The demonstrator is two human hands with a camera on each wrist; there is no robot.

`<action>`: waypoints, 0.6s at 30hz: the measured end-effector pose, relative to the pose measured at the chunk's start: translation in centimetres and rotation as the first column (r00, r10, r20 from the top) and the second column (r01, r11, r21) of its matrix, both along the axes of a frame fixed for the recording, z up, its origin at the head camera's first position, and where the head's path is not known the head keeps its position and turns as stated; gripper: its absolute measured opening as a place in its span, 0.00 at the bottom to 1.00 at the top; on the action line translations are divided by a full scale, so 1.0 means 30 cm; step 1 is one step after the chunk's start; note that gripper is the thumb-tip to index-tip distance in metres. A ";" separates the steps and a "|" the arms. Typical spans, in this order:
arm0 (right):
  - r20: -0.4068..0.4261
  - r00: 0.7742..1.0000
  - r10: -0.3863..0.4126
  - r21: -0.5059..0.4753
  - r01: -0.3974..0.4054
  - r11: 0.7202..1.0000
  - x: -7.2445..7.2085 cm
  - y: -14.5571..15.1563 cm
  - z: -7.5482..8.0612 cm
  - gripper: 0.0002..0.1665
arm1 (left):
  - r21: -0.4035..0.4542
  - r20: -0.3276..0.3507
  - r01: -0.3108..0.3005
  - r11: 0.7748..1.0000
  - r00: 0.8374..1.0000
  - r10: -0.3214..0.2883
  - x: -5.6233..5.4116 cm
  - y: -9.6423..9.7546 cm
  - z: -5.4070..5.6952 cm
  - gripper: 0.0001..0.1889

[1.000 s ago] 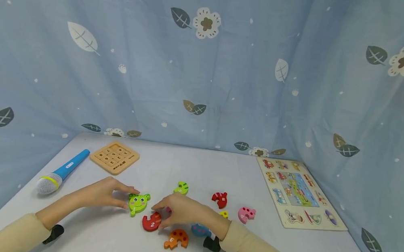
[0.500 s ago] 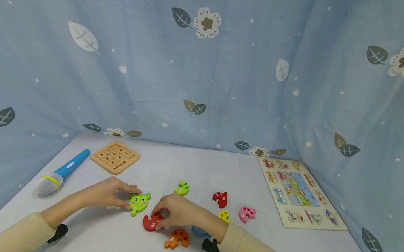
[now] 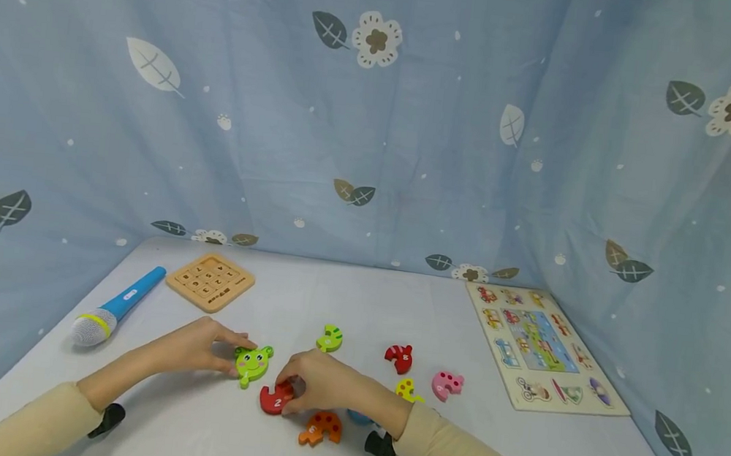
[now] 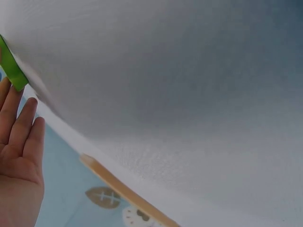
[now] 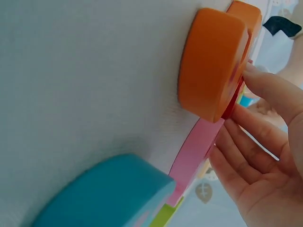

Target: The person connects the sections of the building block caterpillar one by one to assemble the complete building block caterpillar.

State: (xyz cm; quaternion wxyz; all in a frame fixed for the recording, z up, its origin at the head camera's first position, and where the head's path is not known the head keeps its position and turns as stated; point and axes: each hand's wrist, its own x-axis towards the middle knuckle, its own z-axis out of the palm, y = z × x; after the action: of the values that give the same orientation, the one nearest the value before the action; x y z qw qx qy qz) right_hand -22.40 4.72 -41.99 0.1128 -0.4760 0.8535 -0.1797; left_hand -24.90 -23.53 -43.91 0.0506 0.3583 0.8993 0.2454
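In the head view, my left hand point(image 3: 200, 346) holds the left edge of a green smiling-face puzzle piece point(image 3: 252, 365) with curled antennae, thumb and index finger at its side. The left wrist view shows fingertips against that piece's green edge point(image 4: 13, 68); the thumb is hidden there. To its right, my right hand point(image 3: 323, 381) pinches a red number 2 puzzle piece point(image 3: 274, 400) between thumb and fingers, low over the table. An orange spotted number 3 piece point(image 3: 322, 427) lies just below the right hand. The right wrist view shows this orange piece point(image 5: 210, 64) large beside the thumb.
Around the right arm lie green striped point(image 3: 330, 338), red striped point(image 3: 400, 358), pink point(image 3: 446, 385) and yellow point(image 3: 407, 389) pieces, plus a blue one point(image 3: 358, 417) partly covered. A toy microphone point(image 3: 116, 308) and wooden number board point(image 3: 211, 283) stand left; a picture puzzle board point(image 3: 545, 352) lies right.
My right hand has closed its thumb and fingers onto the red number 2 piece, where a second ago they were spread around it. The left hand stays at the green piece.
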 end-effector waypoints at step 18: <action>0.002 1.000 0.025 -0.035 -0.025 0.999 -0.004 -0.003 -0.005 0.22 | 0.016 -0.035 -0.025 1.000 0.999 0.026 0.010 0.012 0.000 0.26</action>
State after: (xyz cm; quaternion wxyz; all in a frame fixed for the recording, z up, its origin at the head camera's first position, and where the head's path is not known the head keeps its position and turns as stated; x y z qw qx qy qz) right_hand -22.53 4.62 -42.13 0.1078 -0.4884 0.8440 -0.1936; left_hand -24.60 -23.16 -43.91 0.0289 0.3515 0.9027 0.2466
